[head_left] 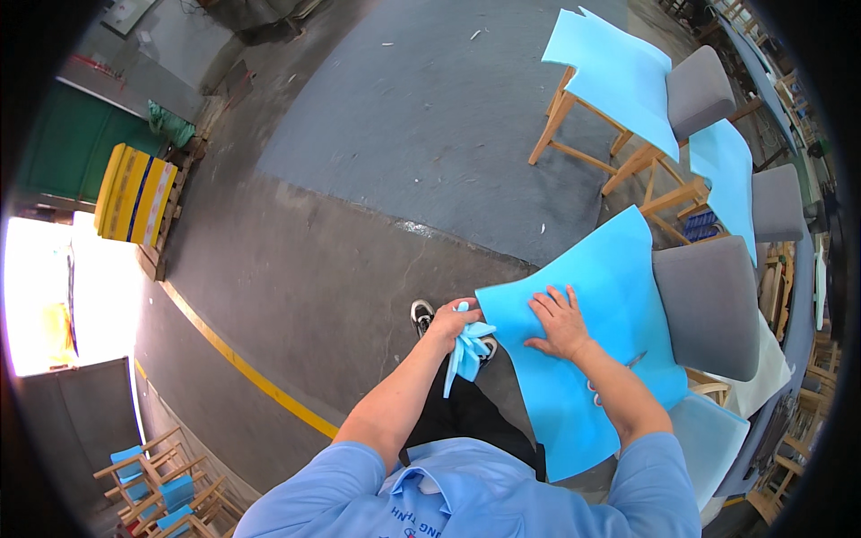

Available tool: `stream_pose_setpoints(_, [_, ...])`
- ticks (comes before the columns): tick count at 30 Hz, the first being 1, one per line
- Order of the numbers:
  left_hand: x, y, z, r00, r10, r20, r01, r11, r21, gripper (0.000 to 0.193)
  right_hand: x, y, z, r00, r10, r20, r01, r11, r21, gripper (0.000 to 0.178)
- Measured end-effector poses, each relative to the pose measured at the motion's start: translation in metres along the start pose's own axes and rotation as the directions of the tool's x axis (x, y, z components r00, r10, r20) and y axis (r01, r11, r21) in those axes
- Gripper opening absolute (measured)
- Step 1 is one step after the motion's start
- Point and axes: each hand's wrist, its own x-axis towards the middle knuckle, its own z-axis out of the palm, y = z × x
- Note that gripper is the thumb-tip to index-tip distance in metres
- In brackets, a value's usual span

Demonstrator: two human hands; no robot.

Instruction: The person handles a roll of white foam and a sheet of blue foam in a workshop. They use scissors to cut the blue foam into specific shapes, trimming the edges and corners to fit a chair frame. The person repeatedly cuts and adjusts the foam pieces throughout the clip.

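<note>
A large light-blue foam sheet [583, 278] drapes over the seat of a chair whose grey padded backrest [708, 305] stands at its right. My right hand [560, 325] lies flat on the sheet with its fingers spread. In my left hand [450, 325], beside the sheet's left corner, is a bunch of light-blue foam strips [468, 351] that hang down from the fingers. Scissors [637, 359] lie on the sheet, partly hidden beneath my right forearm; a bit of their handle shows on its near side.
Two more wooden chairs with grey backrests carry a far foam sheet [619, 81] and a smaller foam sheet [722, 170]. Wooden frames with blue pads [175, 493] stand at the lower left. A yellow stack [134, 195] sits on a pallet at left. A yellow line [242, 363] crosses the floor.
</note>
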Motion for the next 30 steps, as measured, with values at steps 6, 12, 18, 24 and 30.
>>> stream_pose_setpoints(6, [-0.026,-0.006,-0.010,0.898,0.418,0.139,-0.324,0.411,0.852,0.039,0.002,-0.005,0.010,0.998,0.048,-0.033,-0.046,0.998,0.048,0.069])
stream_pose_setpoints(12, [-0.030,0.019,0.054,0.813,0.286,0.507,-0.479,-0.165,0.862,0.062,0.005,-0.011,0.011,0.989,0.110,-0.095,-0.105,0.993,0.058,0.067])
stream_pose_setpoints(18, [0.000,0.032,0.070,0.834,0.057,0.548,-0.479,-0.416,0.773,0.077,0.012,-0.014,0.012,0.986,0.112,-0.122,-0.118,0.992,-0.040,0.065])
stream_pose_setpoints(24, [0.008,0.016,0.064,0.762,0.138,0.633,-0.536,-0.414,0.736,0.068,0.015,-0.007,0.021,0.996,0.087,0.010,-0.087,0.996,0.005,0.051])
stream_pose_setpoints(30, [0.024,0.008,0.063,0.697,0.211,0.685,-0.570,-0.417,0.709,0.027,0.018,-0.008,0.024,0.998,0.058,-0.027,-0.057,0.998,0.022,0.037])
